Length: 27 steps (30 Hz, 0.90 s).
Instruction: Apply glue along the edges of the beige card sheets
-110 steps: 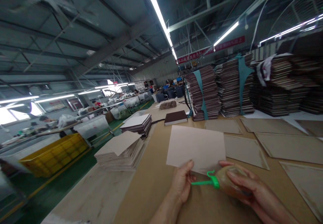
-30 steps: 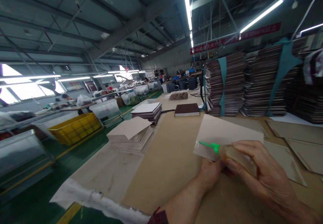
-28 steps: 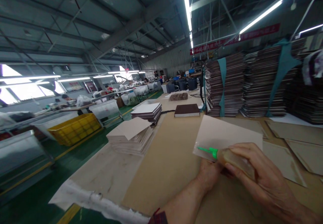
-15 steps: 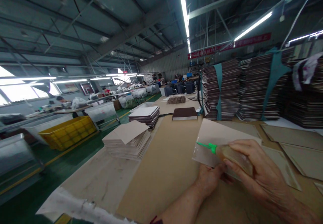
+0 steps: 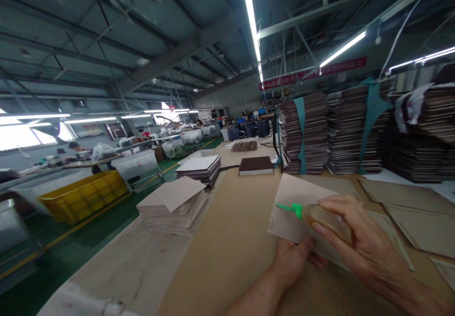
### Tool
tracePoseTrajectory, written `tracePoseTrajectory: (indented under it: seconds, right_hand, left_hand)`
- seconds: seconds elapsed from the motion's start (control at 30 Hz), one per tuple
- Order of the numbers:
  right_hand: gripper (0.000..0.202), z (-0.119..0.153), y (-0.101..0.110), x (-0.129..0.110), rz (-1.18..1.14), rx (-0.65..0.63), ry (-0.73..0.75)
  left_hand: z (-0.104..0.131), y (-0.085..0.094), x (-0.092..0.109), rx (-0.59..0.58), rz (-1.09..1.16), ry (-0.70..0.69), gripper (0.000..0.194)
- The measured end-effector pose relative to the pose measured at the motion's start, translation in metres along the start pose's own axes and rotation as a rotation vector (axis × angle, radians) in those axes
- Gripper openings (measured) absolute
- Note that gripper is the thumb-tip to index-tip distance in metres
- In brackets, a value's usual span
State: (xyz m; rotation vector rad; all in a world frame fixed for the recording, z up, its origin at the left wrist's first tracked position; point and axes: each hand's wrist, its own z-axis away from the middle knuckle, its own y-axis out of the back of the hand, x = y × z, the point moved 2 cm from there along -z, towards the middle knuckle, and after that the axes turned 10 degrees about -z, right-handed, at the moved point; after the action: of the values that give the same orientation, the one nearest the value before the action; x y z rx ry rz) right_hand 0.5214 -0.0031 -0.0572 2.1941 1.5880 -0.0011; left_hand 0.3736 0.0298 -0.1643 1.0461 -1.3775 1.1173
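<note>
The squeeze bottle (image 5: 330,219) is rounded, translucent and amber-tinted; its slim green nozzle (image 5: 297,209) points to the left edge of the sheet (image 5: 300,193). The right hand (image 5: 362,237) is wrapped around the bottle. The left hand (image 5: 292,260) pinches the lower edge of the sheet: flat, pale, smooth, glossy-streaked along its left margin, over the tabletop (image 5: 216,245), well in from the tabletop's left edge.

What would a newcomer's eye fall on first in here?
Probably the bright green nozzle of the bottle in the right hand, over the pale sheet the left hand holds. Then the yellow bin at the picture's left, and the tall dark stacks with teal strips at right.
</note>
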Motion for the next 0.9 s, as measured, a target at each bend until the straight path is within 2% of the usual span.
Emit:
tracePoseTrajectory:
  seconds: [0.1,0.27,0.4,0.6,0.73,0.9]
  right_hand:
    - [0.013,-0.004,-0.001,-0.002,-0.081,-0.098,-0.020]
    - [0.012,-0.007,0.002,-0.001,0.009,0.002,0.013]
    - [0.014,-0.005,0.002,0.002,-0.010,-0.015,-0.001]
    - [0.021,-0.014,0.016,0.009,0.119,0.121,-0.023]
    - [0.025,-0.025,0.023,0.014,0.221,0.198,0.041]
    - [0.020,-0.025,0.020,0.012,0.194,0.152,0.067]
  left_hand:
    - [0.001,0.001,0.004,0.019,0.044,-0.042,0.077]
    - [0.001,0.000,0.006,0.014,0.027,-0.003,0.078]
    - [0.000,-0.001,0.004,0.017,-0.012,-0.009,0.071]
    - [0.001,-0.003,0.003,0.009,-0.072,0.032,0.067]
    - [0.003,-0.004,0.001,-0.037,-0.115,0.023,0.064]
    - [0.002,-0.003,-0.004,-0.089,-0.128,0.012,0.064]
